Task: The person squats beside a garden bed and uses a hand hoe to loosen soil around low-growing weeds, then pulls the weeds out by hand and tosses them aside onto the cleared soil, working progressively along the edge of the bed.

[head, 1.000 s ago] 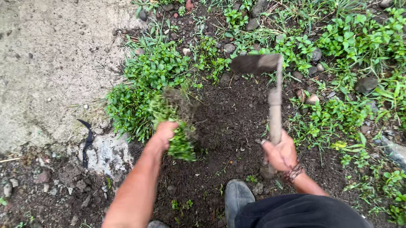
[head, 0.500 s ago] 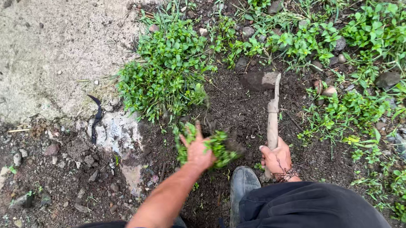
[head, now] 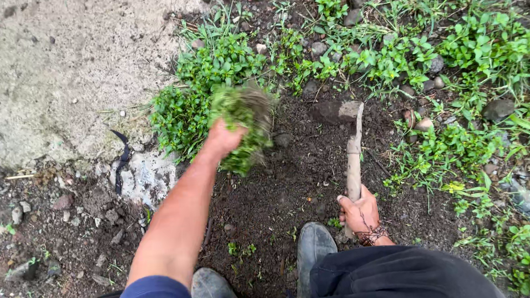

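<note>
Left hand [head: 223, 138] is out in front at arm's length, fist closed round a ragged clump of small-leaved green weeds [head: 244, 128] w/ dark soil and fine roots still clinging. The clump is blurred, so can't tell how much soil hangs off it. It's held clear above the ground, over the edge where bare earth meets the low green plants [head: 203, 78].

Right hand [head: 359, 212] sits close in by the knee, fingers wrapped tight round the butt end of a short hoe w/ worn pale wooden handle [head: 353, 161]. A thin dark cord bracelet is on that wrist. The hoe's long axis runs nearly straight away from the person, tilted slightly right at the far end; its rusty, flat metal blade [head: 341, 110] points away, resting on the soil just short of the weed line.

Ground betw. the hands is a patch of dark, crumbly, damp-looking soil [head: 281, 198], lumpy, w/ a few tiny sprouts. To the left, rough pale grey concrete slab [head: 38, 72], cracked and chipped along its near edge, w/ small stones and rubble beside it. Two grey rubber boot toes [head: 313, 246] poke out below, dark trousers and a blue sleeve at the bottom.
</note>
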The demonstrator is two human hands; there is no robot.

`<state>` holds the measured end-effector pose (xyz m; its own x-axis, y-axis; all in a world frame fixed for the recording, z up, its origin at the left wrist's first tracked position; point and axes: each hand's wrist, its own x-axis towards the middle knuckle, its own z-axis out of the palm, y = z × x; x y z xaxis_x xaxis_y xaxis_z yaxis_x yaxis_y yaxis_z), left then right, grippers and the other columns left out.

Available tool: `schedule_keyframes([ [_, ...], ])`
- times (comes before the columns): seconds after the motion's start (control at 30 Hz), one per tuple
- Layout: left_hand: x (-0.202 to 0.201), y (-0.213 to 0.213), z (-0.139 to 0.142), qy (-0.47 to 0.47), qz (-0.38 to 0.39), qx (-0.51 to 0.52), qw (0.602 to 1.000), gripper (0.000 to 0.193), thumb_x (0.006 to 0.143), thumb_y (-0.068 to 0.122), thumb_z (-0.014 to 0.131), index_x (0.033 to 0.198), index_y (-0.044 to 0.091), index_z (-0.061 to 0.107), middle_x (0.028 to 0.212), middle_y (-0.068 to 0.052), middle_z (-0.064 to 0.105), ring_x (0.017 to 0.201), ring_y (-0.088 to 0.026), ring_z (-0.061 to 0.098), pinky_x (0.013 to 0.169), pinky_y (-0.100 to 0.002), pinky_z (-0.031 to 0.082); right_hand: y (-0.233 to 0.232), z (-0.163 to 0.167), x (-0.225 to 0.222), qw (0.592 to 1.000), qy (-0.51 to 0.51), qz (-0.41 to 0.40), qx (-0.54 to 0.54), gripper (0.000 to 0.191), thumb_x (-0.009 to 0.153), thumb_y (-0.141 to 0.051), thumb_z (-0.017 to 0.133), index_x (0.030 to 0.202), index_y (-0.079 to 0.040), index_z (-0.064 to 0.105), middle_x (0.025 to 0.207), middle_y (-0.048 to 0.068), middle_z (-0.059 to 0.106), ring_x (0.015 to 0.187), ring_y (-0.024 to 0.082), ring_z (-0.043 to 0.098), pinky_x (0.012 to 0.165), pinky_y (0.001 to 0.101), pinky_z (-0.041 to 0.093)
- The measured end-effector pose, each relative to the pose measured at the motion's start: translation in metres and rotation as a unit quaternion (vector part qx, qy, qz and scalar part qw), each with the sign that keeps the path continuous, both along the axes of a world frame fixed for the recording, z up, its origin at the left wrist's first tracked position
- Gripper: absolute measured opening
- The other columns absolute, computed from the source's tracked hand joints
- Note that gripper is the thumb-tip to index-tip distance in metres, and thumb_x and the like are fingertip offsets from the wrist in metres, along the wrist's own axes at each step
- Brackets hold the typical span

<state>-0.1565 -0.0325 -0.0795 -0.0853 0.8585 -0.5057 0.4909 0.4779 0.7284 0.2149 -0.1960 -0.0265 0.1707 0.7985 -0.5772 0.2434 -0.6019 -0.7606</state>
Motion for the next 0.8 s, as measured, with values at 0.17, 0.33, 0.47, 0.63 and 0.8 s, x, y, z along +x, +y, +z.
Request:
schedule_keyframes([
  [0.17,-0.022,-0.018,0.033,-0.004,-0.015,-0.003,1.0,0.035,0.094,0.018,0.06,0.127,0.009,0.067,0.101,-0.008,0.075,0.087,-0.02,0.068,0.08,-0.034,0.061,0.002,-0.005,0.006,1.0,0.01,0.018,0.008,0.022,0.086,-0.008,0.067,0.101,0.0,0.053,0.067,0.005,0.057,0.044,0.015,0.056,0.039,0.0312,0.048],
  [0.33,0.048,-0.043,0.037,0.091,-0.143,-0.196,0.966,0.116,0.078,0.003,0.064,0.165,0.022,-0.011,0.099,-0.015,0.061,0.073,-0.022,0.059,0.067,-0.034,0.057,0.004,-0.011,0.005,1.0,0.013,0.015,0.004,0.022,0.086,-0.008,0.067,0.101,0.0,0.052,0.066,0.006,0.057,0.044,0.015,0.057,0.039,0.0317,0.049],
  [0.47,0.099,-0.033,0.01,0.22,-0.306,-0.193,0.906,0.057,0.092,0.022,0.052,0.146,0.011,0.039,0.097,-0.012,0.064,0.077,-0.021,0.06,0.072,-0.038,0.057,0.004,-0.012,0.004,1.0,0.001,0.016,-0.002,0.022,0.086,-0.008,0.068,0.1,-0.002,0.052,0.066,0.005,0.057,0.043,0.015,0.056,0.039,0.0316,0.049],
  [0.63,0.085,-0.037,-0.004,0.228,-0.338,-0.163,0.899,0.035,0.089,0.027,0.062,0.113,0.004,0.072,0.098,-0.015,0.067,0.09,-0.026,0.066,0.086,-0.04,0.054,0.003,-0.011,0.002,1.0,0.02,0.008,0.001,0.02,0.087,-0.008,0.067,0.098,0.0,0.052,0.064,0.006,0.057,0.043,0.015,0.056,0.038,0.0319,0.049],
  [0.8,-0.054,-0.052,0.018,0.051,-0.132,-0.199,0.97,0.032,0.085,0.031,0.068,0.097,0.002,0.076,0.1,-0.014,0.075,0.097,-0.028,0.069,0.091,-0.045,0.055,0.005,-0.007,-0.002,1.0,0.007,0.003,-0.009,0.02,0.086,-0.008,0.068,0.098,0.0,0.053,0.064,0.006,0.058,0.044,0.016,0.057,0.039,0.0325,0.049],
])
